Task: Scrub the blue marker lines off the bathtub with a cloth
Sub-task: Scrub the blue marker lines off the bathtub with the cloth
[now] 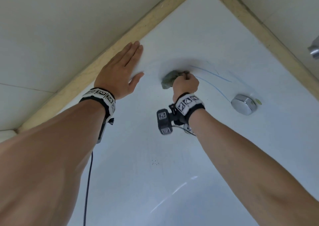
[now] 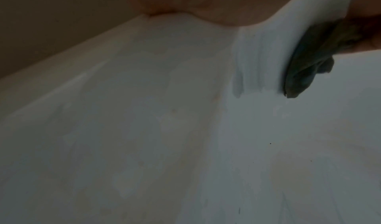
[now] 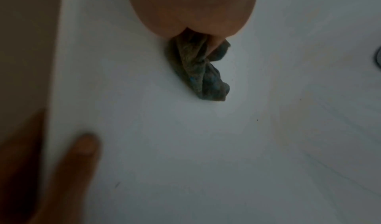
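My right hand (image 1: pixel 185 82) grips a bunched grey-green cloth (image 1: pixel 168 81) and presses it against the white bathtub (image 1: pixel 138 156) wall. In the right wrist view the cloth (image 3: pixel 204 71) hangs twisted from my fingers, with blue stains on it. Thin blue marker lines (image 1: pixel 210 74) curve from just right of the cloth toward the chrome knob. My left hand (image 1: pixel 124 70) lies flat with straight fingers on the tub near its rim, left of the cloth. The left wrist view shows the cloth (image 2: pixel 309 61) edge-on against the tub.
A chrome overflow knob (image 1: pixel 244 104) sits right of the marker lines. A beige stone ledge (image 1: pixel 107 53) borders the tub, with pale wall tiles beyond. A chrome fitting (image 1: pixel 314 50) shows at the right edge. A dark cable (image 1: pixel 88 182) hangs from my left wrist.
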